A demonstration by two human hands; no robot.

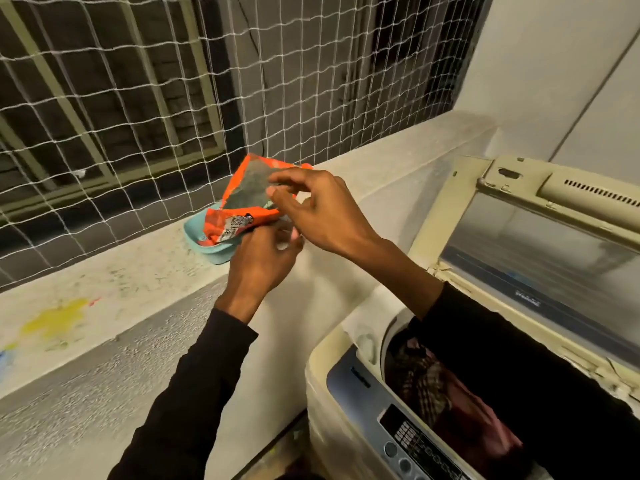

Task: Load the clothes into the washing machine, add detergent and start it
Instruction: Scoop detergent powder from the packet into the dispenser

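Note:
An orange detergent packet [248, 188] stands in a small teal tray [196, 239] on the concrete ledge. My left hand [261, 261] grips the packet's lower edge from below. My right hand [311, 206] pinches the packet's open top edge with thumb and fingers. At the lower right the top-loading washing machine [349, 403] has its lid [540, 244] raised. Dark red and checked clothes [446, 403] lie in its drum. The control panel [412, 441] with round buttons faces me at the bottom.
The concrete ledge [114, 289] runs across the left, with yellow paint stains on it. A white net [145, 98] over a window grille rises behind it. A pale wall stands at the right, behind the machine.

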